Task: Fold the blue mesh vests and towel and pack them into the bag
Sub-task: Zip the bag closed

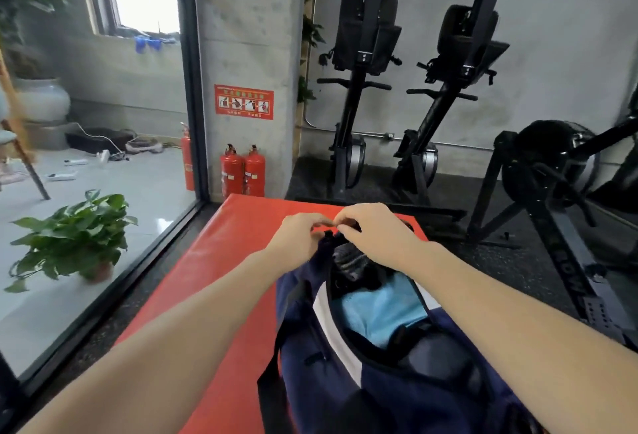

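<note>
Both arms reach straight forward over the navy bag [321, 378], which lies on a red mat [221, 261]. The left hand [297, 240] and right hand [373, 236] meet at the bag's far end, fingers curled, each grip pinching the fabric edge by the open zipper. Inside the gaping opening lies light blue cloth [379, 309], with a grey towel [348, 261] beyond it.

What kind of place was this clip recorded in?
Most likely a gym: two rowing machines stand upright against the wall, another rower sits on dark rubber flooring, and the bag rests on a red mat.
</note>
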`<move>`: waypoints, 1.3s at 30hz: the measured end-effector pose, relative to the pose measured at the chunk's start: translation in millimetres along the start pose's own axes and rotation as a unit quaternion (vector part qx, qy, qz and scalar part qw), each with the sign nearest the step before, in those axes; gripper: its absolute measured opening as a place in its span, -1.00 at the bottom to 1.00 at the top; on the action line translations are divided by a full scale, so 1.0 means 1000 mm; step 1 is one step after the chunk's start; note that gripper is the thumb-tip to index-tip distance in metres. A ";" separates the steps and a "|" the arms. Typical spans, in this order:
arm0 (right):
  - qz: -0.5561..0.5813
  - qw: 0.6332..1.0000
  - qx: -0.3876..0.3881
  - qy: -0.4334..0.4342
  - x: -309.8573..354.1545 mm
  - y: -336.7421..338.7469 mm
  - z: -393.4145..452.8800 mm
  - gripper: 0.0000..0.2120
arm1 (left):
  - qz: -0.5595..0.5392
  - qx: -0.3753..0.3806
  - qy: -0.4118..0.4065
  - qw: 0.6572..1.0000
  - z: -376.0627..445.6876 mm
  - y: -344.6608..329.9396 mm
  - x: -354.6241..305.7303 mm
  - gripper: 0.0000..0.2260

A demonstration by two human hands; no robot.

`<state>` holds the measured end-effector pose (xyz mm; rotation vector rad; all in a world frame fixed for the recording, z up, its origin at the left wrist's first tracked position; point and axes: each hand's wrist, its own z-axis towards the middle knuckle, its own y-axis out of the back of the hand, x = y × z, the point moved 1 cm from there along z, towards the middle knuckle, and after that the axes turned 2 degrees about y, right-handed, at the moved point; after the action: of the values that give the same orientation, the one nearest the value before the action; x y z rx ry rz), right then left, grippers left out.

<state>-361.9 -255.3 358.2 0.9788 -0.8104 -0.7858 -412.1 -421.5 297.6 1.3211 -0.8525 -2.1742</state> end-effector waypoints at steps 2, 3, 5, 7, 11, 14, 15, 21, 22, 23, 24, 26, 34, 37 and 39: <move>-0.028 0.999 0.023 -0.005 -0.006 -0.013 0.017 -0.81 | -0.004 0.007 -0.007 1.000 0.008 -0.002 0.007 -0.72; -0.042 0.999 0.028 -0.016 -0.010 -0.019 0.023 -0.82 | -0.013 0.009 -0.003 1.000 0.011 -0.004 0.011 -0.74; -0.063 0.996 0.033 -0.045 -0.017 -0.028 0.033 -0.83 | -0.029 0.018 0.010 0.999 0.017 -0.007 0.018 -0.76; -0.070 0.993 0.060 -0.071 -0.022 -0.038 0.042 -0.79 | -0.022 0.030 0.019 0.999 0.021 -0.012 0.022 -0.77; -0.072 0.987 0.105 -0.101 -0.030 -0.050 0.045 -0.74 | 0.025 0.048 0.016 0.998 0.025 -0.022 0.017 -0.78; -0.057 0.987 0.093 -0.120 -0.033 -0.054 0.045 -0.70 | 0.008 0.022 0.042 0.999 0.027 -0.021 0.016 -0.77; -0.053 0.987 0.089 -0.126 -0.033 -0.054 0.045 -0.66 | -0.002 0.013 0.051 0.999 0.028 -0.020 0.015 -0.77; -0.067 0.990 0.052 -0.117 -0.028 -0.052 0.045 -0.73 | -0.103 -0.025 0.142 0.984 0.035 -0.008 0.021 -0.87; -0.074 0.991 0.038 -0.108 -0.028 -0.053 0.045 -0.78 | -0.112 -0.029 0.151 0.982 0.035 -0.006 0.023 -0.87; -0.074 0.992 0.031 -0.101 -0.028 -0.054 0.044 -0.80 | -0.116 -0.034 0.156 0.980 0.035 -0.003 0.025 -0.87; -0.068 0.992 0.033 -0.099 -0.027 -0.056 0.043 -0.79 | -0.120 -0.037 0.158 0.980 0.034 -0.001 0.026 -0.87; -0.041 0.993 0.046 -0.101 -0.027 -0.057 0.041 -0.74 | -0.131 -0.035 0.149 0.980 0.033 0.001 0.030 -0.86; 0.004 0.998 -0.026 -0.062 -0.020 -0.037 0.037 -0.92 | -0.105 0.068 0.023 0.992 0.027 0.006 0.030 -0.73; -0.031 0.997 -0.048 -0.059 -0.017 -0.022 0.040 -0.89 | -0.078 0.144 -0.030 0.986 0.029 0.009 0.026 -0.63; -0.034 0.997 -0.046 -0.060 -0.018 -0.017 0.042 -0.88 | -0.047 0.148 -0.053 0.986 0.031 0.013 0.021 -0.64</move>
<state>-409.6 -262.2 352.4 0.8879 -0.8397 -0.9398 -448.4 -436.3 304.3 1.4172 -1.2167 -2.2730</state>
